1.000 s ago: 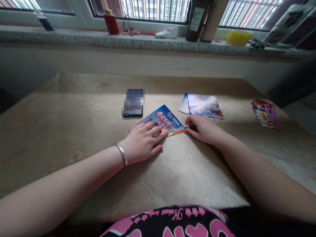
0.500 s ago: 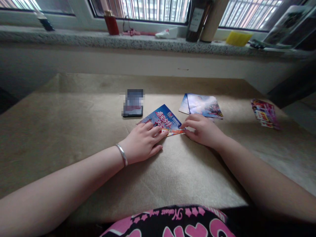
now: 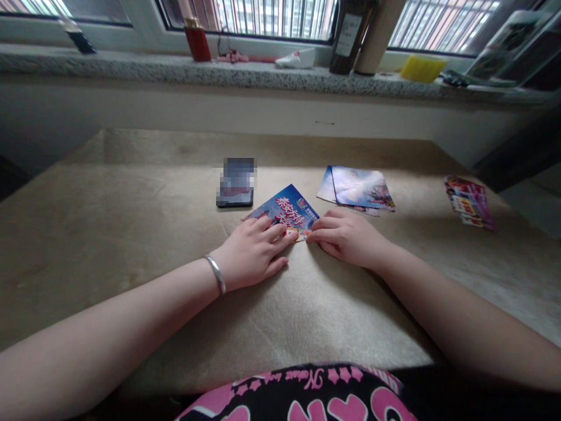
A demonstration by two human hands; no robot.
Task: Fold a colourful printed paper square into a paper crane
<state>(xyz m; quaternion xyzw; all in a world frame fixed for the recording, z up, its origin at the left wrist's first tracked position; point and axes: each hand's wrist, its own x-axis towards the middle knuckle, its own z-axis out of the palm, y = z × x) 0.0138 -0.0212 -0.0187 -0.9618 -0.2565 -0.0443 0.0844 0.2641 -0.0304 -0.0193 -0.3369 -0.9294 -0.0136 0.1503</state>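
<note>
A blue printed leaflet with red characters (image 3: 287,210) lies on the beige table cover (image 3: 131,210). My left hand (image 3: 252,251), a silver bangle on its wrist, rests flat on the leaflet's near left part with fingers spread. My right hand (image 3: 346,237) covers the leaflet's right corner, its fingertips pressed together along the near edge and almost meeting the left fingers.
A dark phone (image 3: 236,181) lies just beyond the leaflet. Two more blue leaflets (image 3: 359,187) lie to the right, a pink one (image 3: 468,202) near the table's right edge. The window sill (image 3: 131,65) holds a red cup (image 3: 197,41), a dark bottle (image 3: 350,35) and a yellow box (image 3: 423,67).
My right hand has slid left along the leaflet's near edge, from its right corner toward the left hand, now covering that corner. The left hand has stayed put.
</note>
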